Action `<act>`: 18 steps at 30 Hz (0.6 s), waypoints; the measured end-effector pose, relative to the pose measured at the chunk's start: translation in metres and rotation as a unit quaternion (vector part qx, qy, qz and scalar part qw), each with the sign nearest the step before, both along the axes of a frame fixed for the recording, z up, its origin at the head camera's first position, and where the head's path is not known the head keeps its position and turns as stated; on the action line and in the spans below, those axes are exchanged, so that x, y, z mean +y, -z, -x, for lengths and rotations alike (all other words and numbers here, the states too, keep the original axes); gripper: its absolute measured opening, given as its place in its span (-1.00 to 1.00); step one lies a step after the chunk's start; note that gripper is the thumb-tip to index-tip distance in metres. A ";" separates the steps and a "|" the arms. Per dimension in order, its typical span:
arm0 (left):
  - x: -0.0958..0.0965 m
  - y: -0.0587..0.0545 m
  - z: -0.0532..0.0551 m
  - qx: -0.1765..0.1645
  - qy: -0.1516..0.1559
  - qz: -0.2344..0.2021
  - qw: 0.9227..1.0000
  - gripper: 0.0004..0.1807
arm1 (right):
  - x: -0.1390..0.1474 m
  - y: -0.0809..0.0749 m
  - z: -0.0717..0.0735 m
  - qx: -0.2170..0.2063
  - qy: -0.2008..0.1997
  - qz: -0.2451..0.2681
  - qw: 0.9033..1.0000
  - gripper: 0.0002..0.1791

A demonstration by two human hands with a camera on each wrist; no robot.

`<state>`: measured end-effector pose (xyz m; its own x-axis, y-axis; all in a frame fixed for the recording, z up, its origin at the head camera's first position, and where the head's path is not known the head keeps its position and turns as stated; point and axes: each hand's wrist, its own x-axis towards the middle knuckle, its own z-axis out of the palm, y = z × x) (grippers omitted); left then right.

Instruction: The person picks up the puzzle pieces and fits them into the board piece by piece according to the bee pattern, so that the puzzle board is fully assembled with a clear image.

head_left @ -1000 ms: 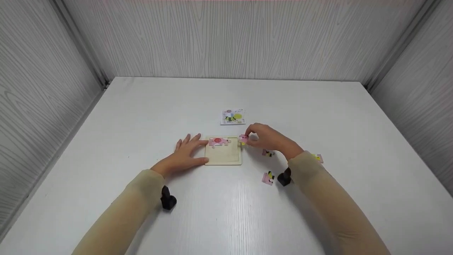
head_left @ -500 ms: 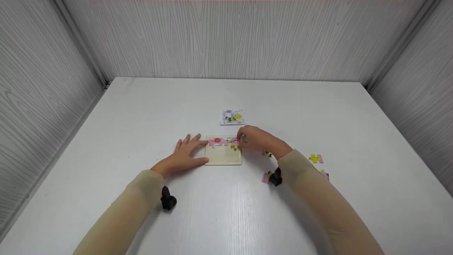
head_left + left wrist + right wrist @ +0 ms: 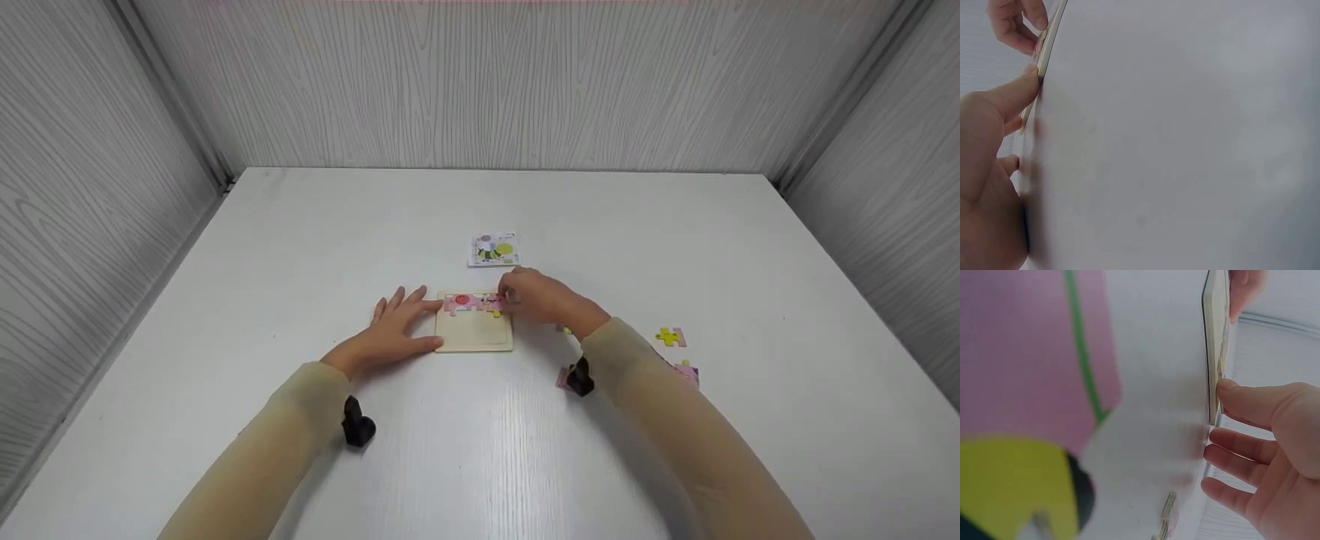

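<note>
A shallow wooden puzzle tray (image 3: pixel 472 343) lies on the table, with pink jigsaw pieces (image 3: pixel 462 301) along its far side. My left hand (image 3: pixel 394 330) spreads beside it, thumb and index fingertip resting against its left edge. At the tray's far right corner my right hand (image 3: pixel 544 298) pinches a pink and yellow jigsaw piece (image 3: pixel 493 304), which is low in the tray beside the others. That piece's right end is hidden by the fingers. In the right wrist view, the thumb (image 3: pixel 1235 391) is right at the tray's edge, with the other fingers below it.
A picture card (image 3: pixel 493 250) with a bee on it lies behind the tray. To the right are a yellow jigsaw piece (image 3: pixel 670 337) and a pink one (image 3: pixel 687 370). More loose pieces lie partly hidden under the right wrist. Pale wood-grain walls (image 3: pixel 480 90) enclose the table.
My right hand has moved left and brought the pink and yellow jigsaw piece from beside the tray's right edge into its far right corner. My left hand has stayed in place.
</note>
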<state>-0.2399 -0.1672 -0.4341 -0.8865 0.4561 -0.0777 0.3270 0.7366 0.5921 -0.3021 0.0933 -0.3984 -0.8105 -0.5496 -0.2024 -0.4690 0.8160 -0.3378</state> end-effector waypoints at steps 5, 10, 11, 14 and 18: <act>-0.002 0.000 -0.001 -0.004 -0.004 0.002 1.000 -0.24 | -0.004 0.001 0.000 -0.007 0.011 -0.003 1.000 -0.72; -0.003 -0.001 -0.002 -0.004 -0.004 0.002 1.000 -0.24 | -0.007 0.000 0.000 -0.010 0.024 -0.007 1.000 -0.73; -0.002 -0.001 -0.002 -0.003 -0.003 0.002 1.000 -0.24 | -0.007 0.000 0.000 -0.010 0.026 -0.009 1.000 -0.73; -0.001 0.000 -0.001 -0.004 -0.004 0.001 1.000 -0.24 | -0.007 -0.001 0.000 -0.012 0.031 -0.014 0.999 -0.74; 0.000 0.002 0.000 -0.004 -0.005 0.001 1.000 -0.24 | -0.006 -0.002 0.001 -0.005 0.029 -0.011 1.000 -0.75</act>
